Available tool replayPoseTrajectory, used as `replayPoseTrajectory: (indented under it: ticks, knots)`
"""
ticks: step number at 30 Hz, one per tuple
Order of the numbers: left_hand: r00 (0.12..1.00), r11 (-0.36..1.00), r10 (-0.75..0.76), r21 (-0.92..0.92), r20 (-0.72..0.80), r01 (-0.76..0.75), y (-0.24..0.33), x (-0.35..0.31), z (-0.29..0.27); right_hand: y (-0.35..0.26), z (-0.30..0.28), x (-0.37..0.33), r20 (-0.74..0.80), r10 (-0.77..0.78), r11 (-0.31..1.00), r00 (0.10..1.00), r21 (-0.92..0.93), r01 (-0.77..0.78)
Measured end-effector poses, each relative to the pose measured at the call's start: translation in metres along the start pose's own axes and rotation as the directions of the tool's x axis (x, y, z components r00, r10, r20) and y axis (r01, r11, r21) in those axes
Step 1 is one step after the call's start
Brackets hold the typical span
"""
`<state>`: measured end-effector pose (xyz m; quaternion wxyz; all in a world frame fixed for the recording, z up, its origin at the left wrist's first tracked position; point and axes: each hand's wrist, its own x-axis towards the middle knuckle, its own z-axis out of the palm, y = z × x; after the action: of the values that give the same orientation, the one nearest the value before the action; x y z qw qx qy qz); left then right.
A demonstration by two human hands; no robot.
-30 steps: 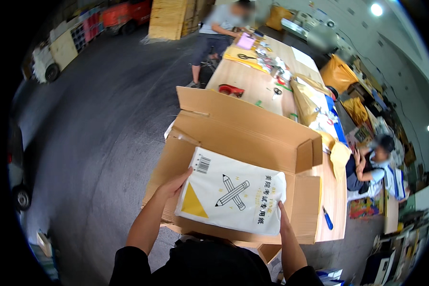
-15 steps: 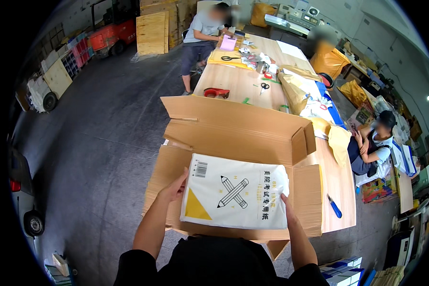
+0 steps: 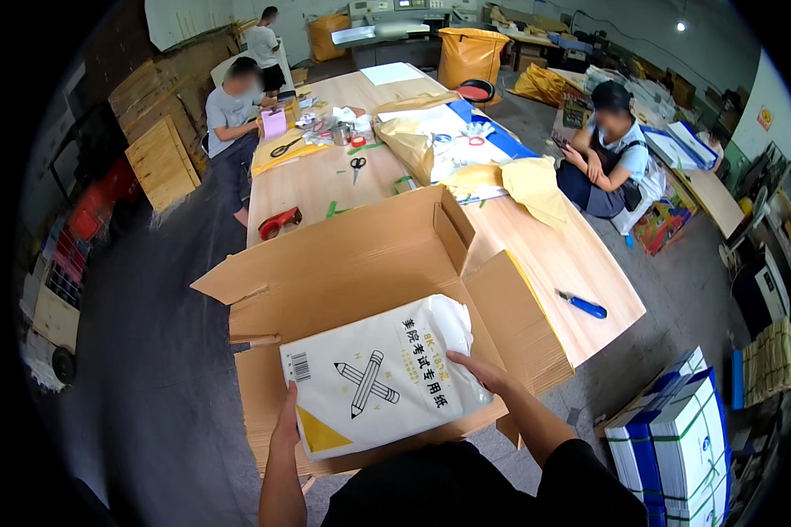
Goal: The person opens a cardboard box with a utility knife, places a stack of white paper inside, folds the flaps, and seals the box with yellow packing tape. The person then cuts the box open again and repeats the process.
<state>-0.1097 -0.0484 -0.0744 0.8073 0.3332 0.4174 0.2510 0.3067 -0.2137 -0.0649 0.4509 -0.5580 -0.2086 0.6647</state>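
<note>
View swung right, white package [image 3: 378, 378], wooden table [image 3: 540, 256], perhaps machinery [image 3: 413, 16] beyond

The paper pack [image 3: 373, 378] sits between left hand [image 3: 287, 422] and right hand [image 3: 483, 373], over the carton [image 3: 343, 272]. Past the grip, the table [image 3: 580, 259] bears a tape dispenser [image 3: 279, 223] leftward, scissors [image 3: 357, 164] farther ahead, a utility knife [image 3: 582, 305] rightward; strapped bundles [image 3: 672, 448] lie right.

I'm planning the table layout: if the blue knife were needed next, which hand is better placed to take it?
Probably the right hand: the knife lies on the table on that side. The left hand is farther away, across the package. Both hands hold the package, though.
</note>
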Motion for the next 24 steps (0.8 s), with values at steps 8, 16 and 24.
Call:
replayPoseTrajectory:
  ticks: [8, 16, 24]
  knots:
    - [0.997, 0.997, 0.022, -0.078, -0.078, -0.029, -0.025, 0.013, -0.022, 0.001, 0.002, -0.001, -0.036, -0.045, 0.998, 0.998, 0.045, 0.046]
    - [0.982, 0.999, -0.029, -0.044, -0.187, 0.021, -0.015, -0.004, 0.007, 0.004, 0.009, -0.006, -0.112, -0.07, 0.998, 0.991, -0.017, 0.068]
    - [0.994, 0.984, 0.059, -0.163, -0.092, -0.074, -0.024, -0.038, 0.016, 0.015, -0.058, -0.022, -0.176, -0.346, 0.934, 0.922, -0.163, 0.319]
